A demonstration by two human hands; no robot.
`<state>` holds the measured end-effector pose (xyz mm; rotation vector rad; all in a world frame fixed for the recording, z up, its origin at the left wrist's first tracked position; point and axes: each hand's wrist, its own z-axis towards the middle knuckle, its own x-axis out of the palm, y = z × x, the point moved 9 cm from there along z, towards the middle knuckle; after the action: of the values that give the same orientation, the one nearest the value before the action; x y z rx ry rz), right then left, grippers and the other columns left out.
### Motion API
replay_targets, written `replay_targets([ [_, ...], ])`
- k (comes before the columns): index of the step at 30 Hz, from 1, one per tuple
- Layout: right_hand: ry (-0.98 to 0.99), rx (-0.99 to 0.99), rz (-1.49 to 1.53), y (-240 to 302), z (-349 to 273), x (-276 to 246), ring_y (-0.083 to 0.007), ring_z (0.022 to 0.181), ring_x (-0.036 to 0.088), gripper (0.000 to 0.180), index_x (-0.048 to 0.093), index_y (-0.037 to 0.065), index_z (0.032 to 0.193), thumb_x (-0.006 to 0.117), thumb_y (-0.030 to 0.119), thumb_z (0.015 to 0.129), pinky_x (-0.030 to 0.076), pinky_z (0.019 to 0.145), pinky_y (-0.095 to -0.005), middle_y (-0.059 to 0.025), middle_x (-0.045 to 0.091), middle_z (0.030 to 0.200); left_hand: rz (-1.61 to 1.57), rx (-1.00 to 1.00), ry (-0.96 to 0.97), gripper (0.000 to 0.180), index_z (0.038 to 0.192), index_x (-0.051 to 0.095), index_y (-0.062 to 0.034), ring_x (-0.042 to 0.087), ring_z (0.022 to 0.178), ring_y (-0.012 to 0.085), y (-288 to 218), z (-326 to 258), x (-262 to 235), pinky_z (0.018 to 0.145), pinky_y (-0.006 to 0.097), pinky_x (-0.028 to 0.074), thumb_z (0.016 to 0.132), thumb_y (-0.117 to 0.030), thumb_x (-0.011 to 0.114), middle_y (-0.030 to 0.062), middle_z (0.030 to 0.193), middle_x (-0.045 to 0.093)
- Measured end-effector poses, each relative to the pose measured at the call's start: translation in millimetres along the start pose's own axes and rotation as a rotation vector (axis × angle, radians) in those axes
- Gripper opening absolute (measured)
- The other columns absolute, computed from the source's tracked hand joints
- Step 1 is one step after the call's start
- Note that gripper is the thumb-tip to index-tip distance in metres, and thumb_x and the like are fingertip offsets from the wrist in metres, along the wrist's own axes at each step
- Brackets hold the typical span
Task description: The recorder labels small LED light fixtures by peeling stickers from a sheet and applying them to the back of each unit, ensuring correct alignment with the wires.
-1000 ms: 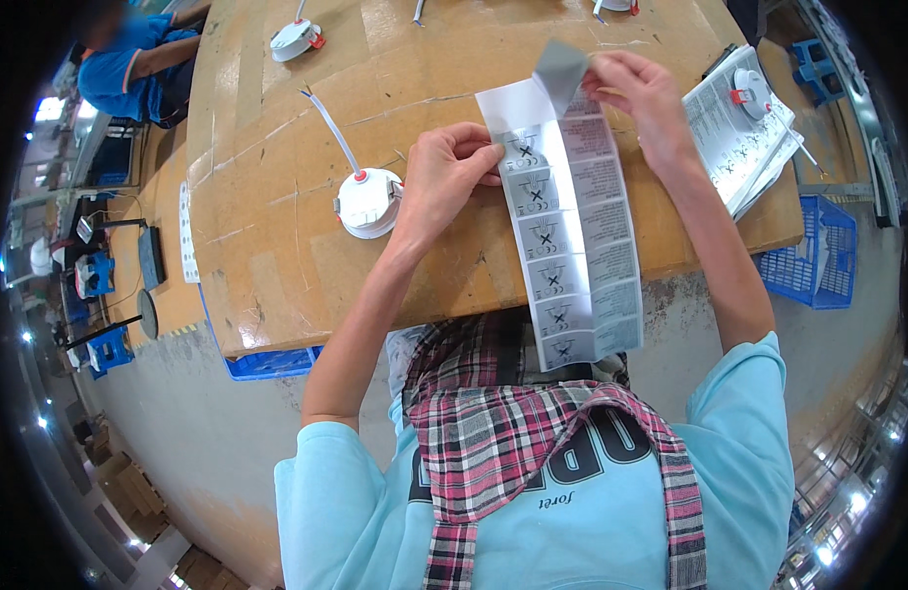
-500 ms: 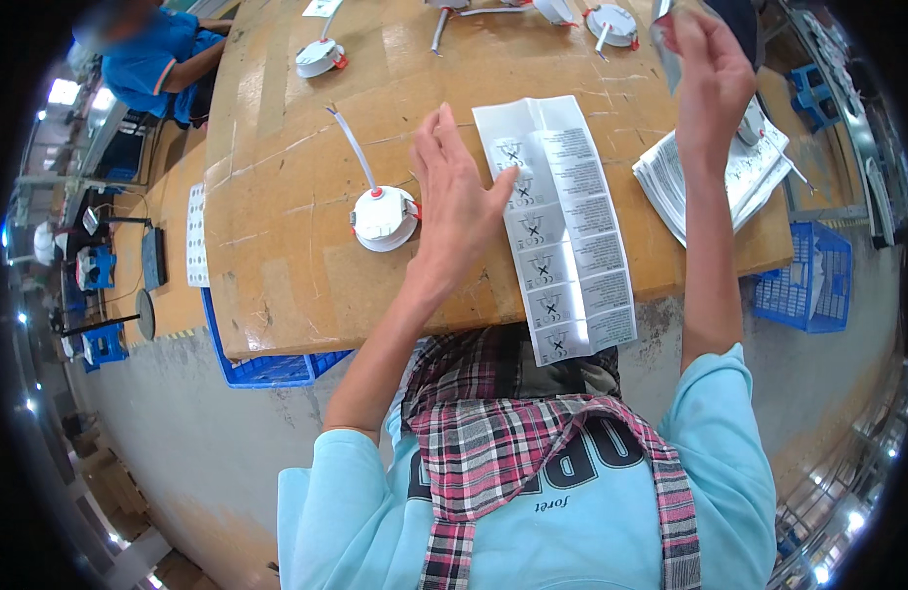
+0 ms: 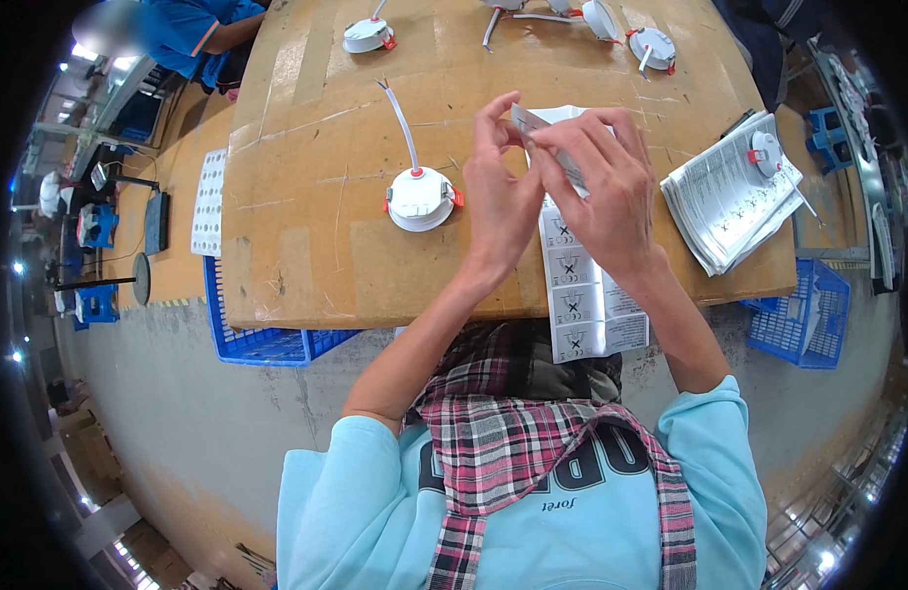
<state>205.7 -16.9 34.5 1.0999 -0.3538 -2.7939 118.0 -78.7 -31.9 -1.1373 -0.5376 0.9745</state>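
Note:
In front of my chest, my left hand (image 3: 503, 206) and my right hand (image 3: 606, 192) meet, fingers pinched on a small silver-grey strip (image 3: 526, 120). My fingers cover much of the strip. Below them a long silver label sheet (image 3: 577, 265) with printed panels lies on the table, its near end hanging over the edge. My right hand hides part of the sheet. To the left of my left hand a round white downlight (image 3: 421, 201) with red clips rests on the table, its white cable (image 3: 400, 123) pointing up and away.
On the right, a stack of printed leaflets (image 3: 720, 211) carries another downlight (image 3: 766, 154). Several more downlights (image 3: 653, 49) lie along the far side. Blue crates (image 3: 267, 344) stand below the table. A person in a blue shirt (image 3: 183, 39) sits at the far left.
My right hand has come down and left from the far right with the silver-grey strip, meeting my left hand over the label sheet. The view has shifted slightly.

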Motion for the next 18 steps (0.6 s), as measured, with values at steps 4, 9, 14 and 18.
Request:
replay_targets([
  [4,-0.044,0.228,0.257,-20,4,-8,-0.0254,0.096,0.053,0.028,0.063,0.004,0.101,0.069,0.022,0.081,0.042,0.085,-0.0387,-0.0086,0.062,0.096,-0.414,-0.287,-0.025,0.051,0.128,0.041,0.0040,0.060,0.091,0.0149,24,-4,-8,0.078,0.027,0.050,0.083,-0.003,0.065,0.0098,0.094,0.061],
  [9,0.039,0.512,0.565,-60,-13,18,-0.0194,0.100,0.055,0.032,0.063,0.000,0.106,0.068,0.025,0.085,0.044,0.086,-0.0333,-0.0079,0.063,0.099,-0.493,-0.339,-0.059,0.049,0.127,0.045,0.0039,0.059,0.093,0.0117,19,-8,-20,0.084,0.025,0.046,0.084,-0.006,0.068,0.0088,0.101,0.063],
  [14,0.385,0.781,0.903,-66,-27,55,-0.0101,0.077,0.063,0.029,0.066,-0.002,0.100,0.070,0.022,0.084,0.049,0.071,-0.0226,-0.0061,0.068,0.086,-0.375,-0.269,-0.048,0.049,0.126,0.045,0.0040,0.059,0.092,0.0137,14,-8,-35,0.083,0.026,0.046,0.085,-0.011,0.067,0.0089,0.099,0.062],
  [18,0.316,0.757,0.613,-83,-12,26,-0.0094,0.071,0.063,0.026,0.067,-0.002,0.098,0.070,0.020,0.084,0.049,0.066,-0.0217,-0.0051,0.068,0.080,-0.037,-0.120,-0.203,0.051,0.125,0.046,0.0055,0.059,0.093,0.0198,7,-1,-90,0.086,0.031,0.045,0.085,-0.018,0.067,0.0114,0.101,0.061],
])
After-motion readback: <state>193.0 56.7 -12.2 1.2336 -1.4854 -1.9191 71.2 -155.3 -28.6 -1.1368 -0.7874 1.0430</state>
